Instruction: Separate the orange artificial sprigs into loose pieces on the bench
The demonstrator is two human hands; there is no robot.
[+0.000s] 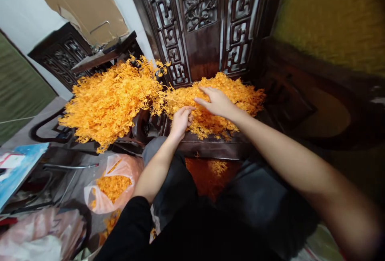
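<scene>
One sprig pile (pixel 110 102) lies left of a second pile (pixel 210 124).

Orange sprig heap (pixel 236 92) — left grip (pixel 181 122) curled, right grip (pixel 217 101) spread over it, carved panel (pixel 204 50) (dark) behind

The two bushy orange-yellow heaps of feathery sprigs, left (pixel 102 100) and right (pixel 237 92), look rough, frilly and mostly matt, their actual material hard to tell; the tall dark-brown carved lattice panel (pixel 203 50) behind looks like polished wood, its raised fretwork catching glossy highlights; the large tan sheet (pixel 78 0) looks like matt cardboard, ragged along its torn edge; the translucent pinkish bag (pixel 96 203) is thin, crinkled plastic with a soft sheen; the dark grey trousers (pixel 174 177) and black sleeve (pixel 129 225) are matt cloth.
</scene>
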